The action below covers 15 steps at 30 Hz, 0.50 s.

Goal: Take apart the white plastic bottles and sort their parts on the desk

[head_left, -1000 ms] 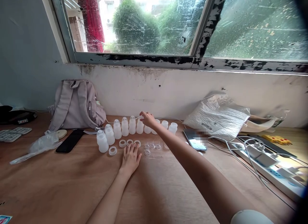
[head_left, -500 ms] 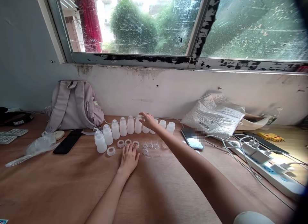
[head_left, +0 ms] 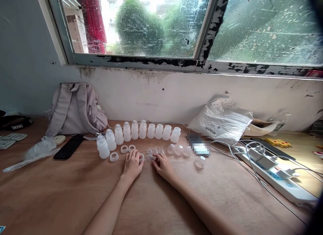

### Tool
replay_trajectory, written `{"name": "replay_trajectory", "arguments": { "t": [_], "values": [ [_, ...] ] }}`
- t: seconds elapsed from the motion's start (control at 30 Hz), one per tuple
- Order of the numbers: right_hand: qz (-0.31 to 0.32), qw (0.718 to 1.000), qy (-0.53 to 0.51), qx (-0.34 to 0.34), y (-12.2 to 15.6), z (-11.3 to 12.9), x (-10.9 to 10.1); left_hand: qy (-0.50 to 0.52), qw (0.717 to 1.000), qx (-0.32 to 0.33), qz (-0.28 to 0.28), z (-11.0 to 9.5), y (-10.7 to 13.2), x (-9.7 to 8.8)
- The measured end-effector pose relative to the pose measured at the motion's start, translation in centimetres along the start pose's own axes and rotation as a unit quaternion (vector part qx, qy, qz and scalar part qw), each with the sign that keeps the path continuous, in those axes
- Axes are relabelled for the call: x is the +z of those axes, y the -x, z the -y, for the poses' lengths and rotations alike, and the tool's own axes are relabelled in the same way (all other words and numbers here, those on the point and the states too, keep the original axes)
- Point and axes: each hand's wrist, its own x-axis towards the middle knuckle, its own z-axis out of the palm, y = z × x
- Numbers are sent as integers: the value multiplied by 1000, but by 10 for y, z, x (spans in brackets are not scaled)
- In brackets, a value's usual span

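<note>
My left hand [head_left: 132,164] rests on the table, its thumb and forefinger closed on a white ring [head_left: 141,157]. More white rings, such as this ring [head_left: 114,157], lie to its left. Just to the right is my right hand [head_left: 163,165], thumb and fingers apart, fingertips beside several small clear silicone pieces [head_left: 149,158]. Whether it touches one, I cannot tell. Behind the hands runs a row of translucent bottles; those on the left have domed tops, like this bottle [head_left: 103,147], and those on the right, like this bottle [head_left: 175,134], have none.
Clear round caps [head_left: 199,164] lie to the right, near a partly blurred phone [head_left: 202,149]. A power strip [head_left: 282,177] with cables and a silver bag [head_left: 222,119] are farther right. On the left are a black phone [head_left: 69,147], a plastic bag [head_left: 41,150] and a backpack [head_left: 75,108].
My right hand has come back from the bottle row to the small clear pieces. The third white ring has shifted slightly nearer with my left hand. The view has moved a little.
</note>
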Motion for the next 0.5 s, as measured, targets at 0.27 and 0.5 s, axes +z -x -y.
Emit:
{"name": "replay_trajectory", "arguments": {
  "t": [0.27,0.5],
  "values": [
    [-10,998,-51,29,-7,4,2,102,994,-2,-25,-1,-3,-5],
    [65,996,-43,-50,21,13,-25,223,973,28,-57,-17,0,-12]
  ]
}}
